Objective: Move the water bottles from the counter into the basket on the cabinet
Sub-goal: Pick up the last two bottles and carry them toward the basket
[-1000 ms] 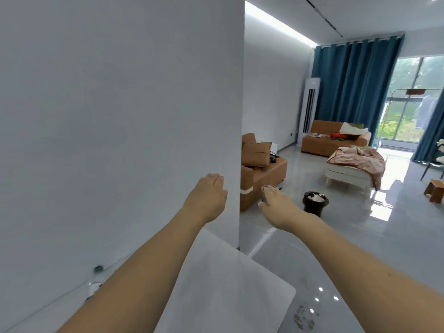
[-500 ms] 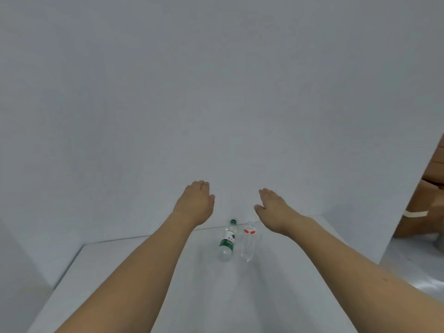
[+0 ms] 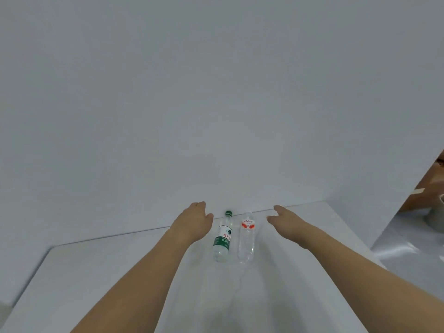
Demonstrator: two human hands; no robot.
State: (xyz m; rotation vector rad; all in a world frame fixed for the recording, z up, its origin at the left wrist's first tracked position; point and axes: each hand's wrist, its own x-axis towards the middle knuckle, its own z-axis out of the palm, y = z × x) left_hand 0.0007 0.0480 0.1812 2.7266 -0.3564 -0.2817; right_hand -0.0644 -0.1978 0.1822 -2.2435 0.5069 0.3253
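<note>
Water bottles: two clear plastic bottles stand upright on the counter (image 3: pixel 101 280), side by side in the gap between the two hands, close to each other but apart.
Green-label bottle (image 3: pixel 222 237): green cap, green and white label; it stands just beside the left hand, on the thumb side, with a narrow gap to the hand.
Red-label bottle (image 3: pixel 246 237): pale cap, small red and white label near its shoulder; it stands nearer the right hand, with a wider gap to that hand's thumb.
Left hand (image 3: pixel 192 223): stretched forward over the counter, back of the hand up, fingers loosely together and slightly curled, thumb spread toward the green-label bottle; it grips nothing.
Right hand (image 3: pixel 292 224): stretched forward at about the same reach, fingers extended, thumb spread toward the bottles; it grips nothing.
Counter: white, flat, bare around the forearms, which cross it from the near edge.
Wall (image 3: pixel 216 92): plain pale grey, rising just beyond the fingertips and the bottles.
Brown furniture (image 3: pixel 430 191): past the wall's end, well to the outside of the right hand, only partly visible.
</note>
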